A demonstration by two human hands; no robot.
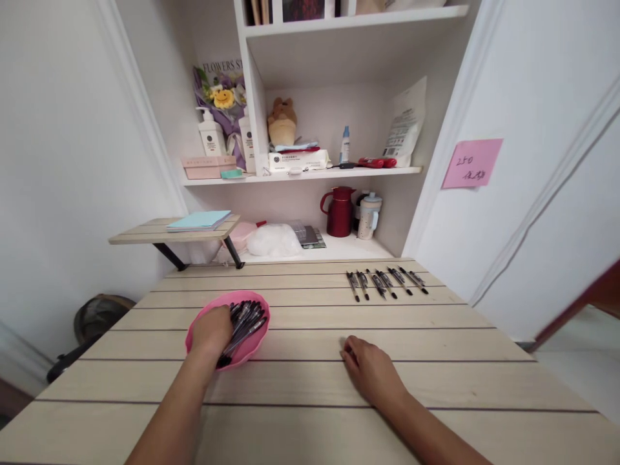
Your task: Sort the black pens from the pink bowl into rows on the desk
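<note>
1. In the head view, we are dipping our left hand point(212, 328) into the pink bowl point(250, 349) at the left of the desk point(300, 381); our fingers are hiding among the dark pens point(248, 323), so we cannot tell whether they are grasping any.
2. Our hand and wrist are covering the bowl's near left side and part of the heap; overlapping pens are making a count hard.
3. We are resting our right hand point(371, 368) on the desk, right of the bowl, fingers curling; its palm is facing away, so we cannot tell whether it is holding anything.
4. A row of pens point(378, 283) is lying at the far right, well apart from both hands.
5. Farther off, a red jug point(340, 213) is partly blocking a dark container.
6. At the far left, a raised stand point(145, 231) is bearing light blue paper point(201, 220) and partly screening a white plastic bundle point(274, 240).
7. The top edge is cutting off the upper shelf's things.
</note>
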